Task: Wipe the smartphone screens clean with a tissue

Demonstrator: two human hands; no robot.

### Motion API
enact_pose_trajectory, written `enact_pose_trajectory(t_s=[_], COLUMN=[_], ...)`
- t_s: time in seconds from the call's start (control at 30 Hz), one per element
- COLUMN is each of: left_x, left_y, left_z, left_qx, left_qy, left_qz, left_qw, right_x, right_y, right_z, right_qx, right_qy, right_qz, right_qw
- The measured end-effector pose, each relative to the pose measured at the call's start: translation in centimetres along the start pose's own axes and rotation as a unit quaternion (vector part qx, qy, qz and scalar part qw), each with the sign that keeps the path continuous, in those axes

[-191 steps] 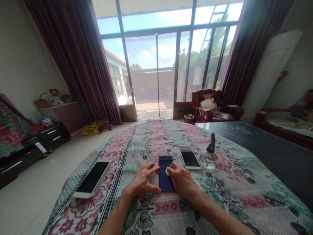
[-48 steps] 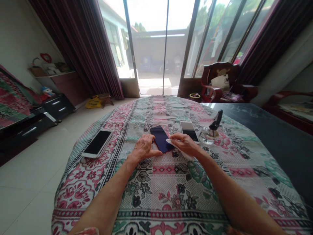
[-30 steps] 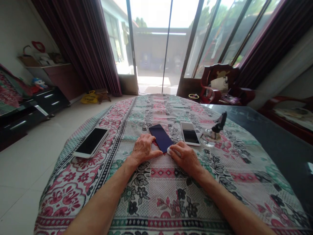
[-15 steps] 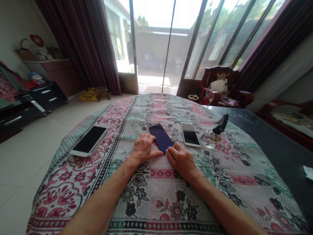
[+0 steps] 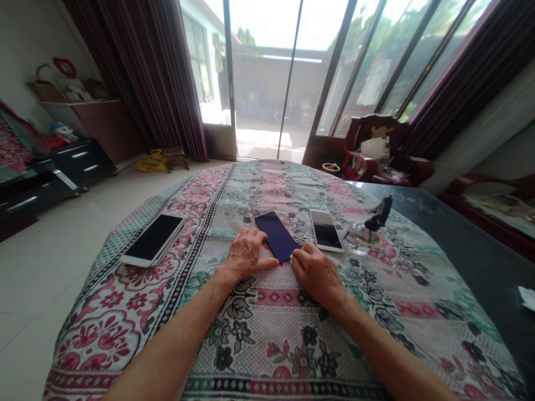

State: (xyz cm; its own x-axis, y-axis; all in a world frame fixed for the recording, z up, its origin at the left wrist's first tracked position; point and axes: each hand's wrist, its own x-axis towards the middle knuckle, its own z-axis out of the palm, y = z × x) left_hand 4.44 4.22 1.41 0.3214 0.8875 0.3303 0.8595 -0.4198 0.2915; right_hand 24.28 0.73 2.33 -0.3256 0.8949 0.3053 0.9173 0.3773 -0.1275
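Observation:
A dark-screened smartphone (image 5: 276,235) lies at a slant on the flowered tablecloth (image 5: 284,323). My left hand (image 5: 246,252) grips it at its near left corner, with fingers along the left edge and the thumb at the bottom edge. At the near right corner, my right hand (image 5: 316,272) is closed in a pinch. A small white bit of material (image 5: 292,257) peeks out between its fingertips; most of it is hidden. To the right rests a white smartphone (image 5: 326,230), face up. Beyond that stands a clear spray bottle (image 5: 363,236) with a black nozzle.
On the left of the table, a white-framed phone (image 5: 152,240) lies stacked on something similar. A dark tabletop (image 5: 463,245) adjoins on the right. Behind are a wooden chair (image 5: 376,147) holding a bag, and glass doors (image 5: 267,100).
My right hand has slid slightly to the right along the phone's near right corner, with the white bit in its fingers. My left hand keeps its place on the phone.

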Motion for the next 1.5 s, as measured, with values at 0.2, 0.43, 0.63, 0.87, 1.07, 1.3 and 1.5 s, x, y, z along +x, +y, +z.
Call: enact_pose_trajectory(t_s=[0.2, 0.43, 0.63, 0.87, 1.07, 1.3, 1.5], left_x=[0.0, 0.0, 0.0, 0.0, 0.1, 0.3, 0.2], left_y=[-0.1, 0.0, 0.0, 1.1, 1.7, 1.0, 0.7], left_z=[0.2, 0.1, -0.1, 0.3, 0.6, 0.5, 0.6], left_qx=[0.001, -0.004, -0.003, 0.022, 0.038, 0.036, 0.027], left_qy=[0.003, 0.003, 0.0, 0.009, 0.003, 0.007, 0.008], left_qz=[0.002, 0.004, 0.004, -0.032, -0.06, -0.051, -0.045], left_qw=[1.0, 1.0, 1.0, 0.999, 0.997, 0.998, 0.999], right_x=[0.0, 0.1, 0.0, 0.3, 0.5, 1.6, 1.2], right_y=[-0.2, 0.9, 1.9, 0.8, 0.6, 0.6, 1.0], right_z=[0.0, -0.6, -0.2, 0.4, 0.7, 0.5, 0.4], right_qx=[0.016, 0.061, 0.103, 0.083, 0.075, 0.059, 0.059], right_qy=[-0.001, -0.028, 0.051, 0.038, 0.037, 0.008, 0.0], right_qz=[-0.023, -0.023, -0.005, -0.021, -0.02, -0.073, -0.105], right_qw=[1.0, 0.997, 0.993, 0.996, 0.996, 0.996, 0.993])
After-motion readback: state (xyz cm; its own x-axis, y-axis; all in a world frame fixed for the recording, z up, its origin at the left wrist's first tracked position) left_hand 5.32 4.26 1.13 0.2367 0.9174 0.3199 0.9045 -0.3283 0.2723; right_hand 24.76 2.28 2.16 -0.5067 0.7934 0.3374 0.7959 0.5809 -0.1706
